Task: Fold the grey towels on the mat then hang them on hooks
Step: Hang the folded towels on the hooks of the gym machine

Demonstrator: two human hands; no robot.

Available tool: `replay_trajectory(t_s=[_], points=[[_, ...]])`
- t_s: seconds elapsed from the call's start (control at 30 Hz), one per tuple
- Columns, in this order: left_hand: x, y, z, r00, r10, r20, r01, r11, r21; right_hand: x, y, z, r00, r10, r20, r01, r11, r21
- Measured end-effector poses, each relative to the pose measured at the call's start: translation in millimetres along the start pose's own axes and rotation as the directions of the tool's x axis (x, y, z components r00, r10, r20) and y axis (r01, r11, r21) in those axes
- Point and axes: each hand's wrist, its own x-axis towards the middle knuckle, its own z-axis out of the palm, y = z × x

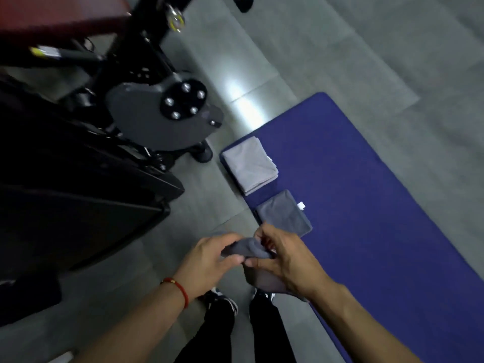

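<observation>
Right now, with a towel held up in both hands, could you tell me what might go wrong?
The held towel is bunched between the left hand and right hand, so its fold may come undone. The exercise machine stands close on the left; a step sideways could catch it.

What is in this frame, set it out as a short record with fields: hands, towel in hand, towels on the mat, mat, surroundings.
left hand: left hand grips one end of the held towel, red cord on the wrist
right hand: right hand pinches the other end
held towel: dark grey, bunched, above the floor
folded towels: light grey towel and dark grey towel lie on the mat, apart
mat: blue mat on grey floor
surroundings: black gym machine beside the mat
hooks: none in view
</observation>
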Motion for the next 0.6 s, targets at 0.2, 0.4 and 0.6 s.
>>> replay_trajectory(t_s=[0.2, 0.4, 0.6], points=[[-118, 37, -86, 0.984, 0.001, -0.179, -0.018, 0.996, -0.090, -23, -137, 6, 0.964, -0.250, -0.089, 0.246, 0.968, -0.051], [-250, 27, -161, 0.904, 0.052, -0.424, -0.145, 0.971, -0.191, -33, -284, 69, 0.813, -0.530, -0.240, 0.486, 0.846, -0.219], [-387, -3, -255, 0.799, 0.159, -0.580, -0.329, 0.923, -0.200, -25, -432, 158, 0.741, -0.635, -0.216, 0.629, 0.770, -0.109]])
